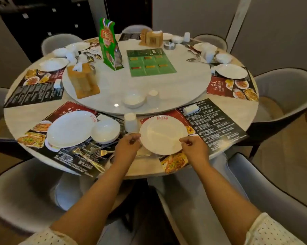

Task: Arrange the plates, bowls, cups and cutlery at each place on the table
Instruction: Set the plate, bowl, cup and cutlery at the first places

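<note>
Two hands grip one white plate (163,134) at the round table's (237,112) near edge.
The left hand (127,145) pinches its left rim, the right hand (193,147) its right rim; the plate is empty, glossy, with a red logo at its far rim, lying on a menu placemat (211,124). Just left stands an upturned white cup (130,122); an empty white bowl (134,100) sits on the turntable (175,89).

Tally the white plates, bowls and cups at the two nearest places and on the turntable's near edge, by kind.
Plates: 2
Bowls: 2
Cups: 2
Total: 6
</note>
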The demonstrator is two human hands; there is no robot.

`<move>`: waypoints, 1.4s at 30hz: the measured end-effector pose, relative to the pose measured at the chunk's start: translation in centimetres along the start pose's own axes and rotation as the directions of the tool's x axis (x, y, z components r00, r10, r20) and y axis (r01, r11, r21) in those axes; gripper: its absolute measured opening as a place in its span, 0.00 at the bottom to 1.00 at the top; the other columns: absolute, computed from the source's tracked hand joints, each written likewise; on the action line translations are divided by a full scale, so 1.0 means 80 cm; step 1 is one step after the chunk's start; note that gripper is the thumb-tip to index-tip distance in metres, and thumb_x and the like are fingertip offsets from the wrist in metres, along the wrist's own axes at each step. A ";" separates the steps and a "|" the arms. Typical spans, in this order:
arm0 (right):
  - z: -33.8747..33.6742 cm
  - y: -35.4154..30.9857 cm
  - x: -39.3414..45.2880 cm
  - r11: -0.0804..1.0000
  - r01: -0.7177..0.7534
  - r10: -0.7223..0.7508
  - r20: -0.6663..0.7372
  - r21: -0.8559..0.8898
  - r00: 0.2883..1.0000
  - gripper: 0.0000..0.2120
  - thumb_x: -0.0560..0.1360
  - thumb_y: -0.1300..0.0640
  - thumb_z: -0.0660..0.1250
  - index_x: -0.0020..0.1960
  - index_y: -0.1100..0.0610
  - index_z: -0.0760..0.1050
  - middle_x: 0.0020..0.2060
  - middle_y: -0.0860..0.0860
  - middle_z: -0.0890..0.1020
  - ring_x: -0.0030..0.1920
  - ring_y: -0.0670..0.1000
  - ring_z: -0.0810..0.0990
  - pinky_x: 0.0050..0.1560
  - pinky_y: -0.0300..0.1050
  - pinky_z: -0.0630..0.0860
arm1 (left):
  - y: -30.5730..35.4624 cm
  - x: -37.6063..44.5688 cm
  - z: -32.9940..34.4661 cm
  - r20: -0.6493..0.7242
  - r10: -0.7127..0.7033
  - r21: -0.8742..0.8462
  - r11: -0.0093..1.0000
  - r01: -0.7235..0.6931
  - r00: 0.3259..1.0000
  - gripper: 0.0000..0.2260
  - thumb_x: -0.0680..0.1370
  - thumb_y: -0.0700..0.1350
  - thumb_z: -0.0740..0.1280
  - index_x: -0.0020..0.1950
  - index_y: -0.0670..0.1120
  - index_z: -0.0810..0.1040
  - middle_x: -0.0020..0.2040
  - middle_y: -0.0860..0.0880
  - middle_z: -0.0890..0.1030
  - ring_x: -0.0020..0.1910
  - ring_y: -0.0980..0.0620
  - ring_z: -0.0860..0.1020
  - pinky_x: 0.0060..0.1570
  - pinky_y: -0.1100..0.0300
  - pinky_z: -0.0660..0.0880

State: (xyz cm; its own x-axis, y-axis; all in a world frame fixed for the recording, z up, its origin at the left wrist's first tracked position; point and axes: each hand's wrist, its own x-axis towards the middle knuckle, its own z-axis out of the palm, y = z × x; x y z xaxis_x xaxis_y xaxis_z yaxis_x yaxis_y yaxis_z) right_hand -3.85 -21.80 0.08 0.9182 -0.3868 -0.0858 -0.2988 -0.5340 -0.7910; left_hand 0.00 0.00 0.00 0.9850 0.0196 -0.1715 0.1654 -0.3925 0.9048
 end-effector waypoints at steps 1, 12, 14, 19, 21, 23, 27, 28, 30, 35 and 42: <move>0.000 0.007 0.015 1.000 -0.027 0.027 -0.013 0.000 1.000 0.10 0.75 0.62 0.65 0.53 0.56 0.82 0.51 0.53 0.83 0.46 0.50 0.78 0.45 0.39 0.70 | -0.003 0.012 0.010 -0.017 -0.007 0.018 1.000 0.007 1.000 0.12 0.78 0.42 0.65 0.59 0.48 0.80 0.61 0.48 0.80 0.58 0.50 0.77 0.54 0.57 0.76; 0.022 0.045 0.081 0.977 -0.196 0.200 -0.043 0.081 0.979 0.20 0.73 0.66 0.66 0.65 0.58 0.72 0.51 0.56 0.79 0.49 0.56 0.78 0.47 0.46 0.76 | -0.022 0.064 0.067 -0.140 -0.054 0.140 0.987 0.074 0.989 0.21 0.77 0.36 0.63 0.69 0.49 0.74 0.62 0.45 0.75 0.58 0.49 0.76 0.59 0.50 0.76; 0.024 0.045 0.084 0.976 -0.199 0.203 -0.025 0.093 0.979 0.17 0.73 0.67 0.65 0.61 0.59 0.74 0.44 0.52 0.78 0.44 0.55 0.79 0.39 0.43 0.74 | -0.025 0.064 0.070 -0.156 -0.072 0.147 0.984 0.096 0.985 0.21 0.77 0.36 0.63 0.69 0.51 0.73 0.61 0.46 0.74 0.57 0.50 0.75 0.56 0.54 0.75; 0.013 0.048 0.102 0.976 -0.204 0.209 -0.067 0.073 0.976 0.16 0.74 0.69 0.62 0.60 0.59 0.76 0.38 0.47 0.75 0.37 0.47 0.72 0.28 0.35 0.67 | -0.019 0.062 0.079 -0.135 -0.140 0.055 0.987 0.149 0.981 0.18 0.76 0.35 0.65 0.64 0.48 0.76 0.56 0.49 0.80 0.53 0.51 0.77 0.50 0.53 0.77; 0.005 0.052 0.107 0.977 -0.207 0.210 -0.093 0.042 0.973 0.16 0.74 0.68 0.61 0.59 0.58 0.77 0.41 0.49 0.78 0.36 0.46 0.71 0.25 0.34 0.63 | -0.014 0.059 0.084 -0.109 -0.159 0.037 0.986 0.164 0.981 0.18 0.76 0.36 0.65 0.64 0.49 0.76 0.56 0.48 0.80 0.52 0.52 0.77 0.54 0.48 0.78; -0.002 0.058 0.112 0.977 -0.213 0.214 -0.101 0.021 0.971 0.16 0.74 0.68 0.61 0.59 0.58 0.77 0.47 0.54 0.81 0.41 0.49 0.72 0.28 0.36 0.62 | -0.011 0.057 0.091 -0.078 -0.156 0.034 0.987 0.159 0.985 0.17 0.76 0.37 0.65 0.63 0.50 0.76 0.56 0.49 0.80 0.54 0.51 0.77 0.55 0.46 0.78; -0.006 0.061 0.119 0.971 -0.237 0.238 -0.115 0.022 0.965 0.17 0.74 0.68 0.61 0.60 0.57 0.77 0.54 0.57 0.79 0.48 0.54 0.75 0.42 0.42 0.70 | -0.006 0.050 0.099 -0.045 -0.166 0.016 0.986 0.167 0.985 0.19 0.76 0.38 0.67 0.66 0.47 0.75 0.59 0.47 0.79 0.55 0.50 0.78 0.55 0.46 0.78; -0.005 0.059 0.119 0.971 -0.237 0.234 -0.141 -0.009 0.962 0.17 0.74 0.67 0.62 0.61 0.57 0.77 0.57 0.58 0.76 0.51 0.56 0.75 0.46 0.43 0.70 | -0.005 0.048 0.099 -0.045 -0.167 0.012 0.986 0.167 0.985 0.19 0.76 0.38 0.67 0.66 0.47 0.75 0.59 0.46 0.78 0.55 0.50 0.77 0.55 0.46 0.78; 0.002 0.052 0.119 0.975 -0.206 0.186 -0.202 -0.086 0.962 0.19 0.74 0.65 0.63 0.64 0.58 0.75 0.60 0.58 0.70 0.57 0.58 0.72 0.53 0.44 0.69 | -0.005 0.048 0.097 -0.065 -0.182 0.007 0.983 0.183 0.981 0.18 0.76 0.40 0.67 0.66 0.48 0.74 0.61 0.47 0.77 0.56 0.50 0.76 0.56 0.47 0.77; 0.029 0.005 0.136 0.998 -0.020 0.013 -0.120 -0.060 0.993 0.14 0.75 0.62 0.66 0.60 0.55 0.78 0.54 0.52 0.70 0.57 0.55 0.73 0.51 0.41 0.68 | 0.020 0.070 0.070 -0.133 -0.058 -0.003 0.998 0.058 0.989 0.12 0.77 0.42 0.65 0.58 0.56 0.75 0.57 0.53 0.77 0.48 0.60 0.75 0.45 0.61 0.75; 0.076 -0.080 0.213 0.984 0.178 -0.178 -0.014 0.026 0.984 0.17 0.73 0.62 0.68 0.62 0.55 0.75 0.58 0.54 0.73 0.56 0.53 0.76 0.55 0.43 0.74 | 0.075 0.163 0.037 -0.175 0.033 -0.090 0.995 -0.050 0.984 0.09 0.79 0.43 0.64 0.57 0.53 0.79 0.52 0.55 0.81 0.50 0.59 0.77 0.45 0.66 0.73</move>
State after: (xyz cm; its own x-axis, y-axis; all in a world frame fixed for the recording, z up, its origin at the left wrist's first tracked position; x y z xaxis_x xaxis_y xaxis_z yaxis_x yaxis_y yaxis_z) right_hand 15.25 -20.41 0.00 0.9529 -0.2964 0.0650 -0.1236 -0.5747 -0.8090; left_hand 13.68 -4.78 2.03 0.9835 0.1668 -0.0705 0.1200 -0.3091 0.9434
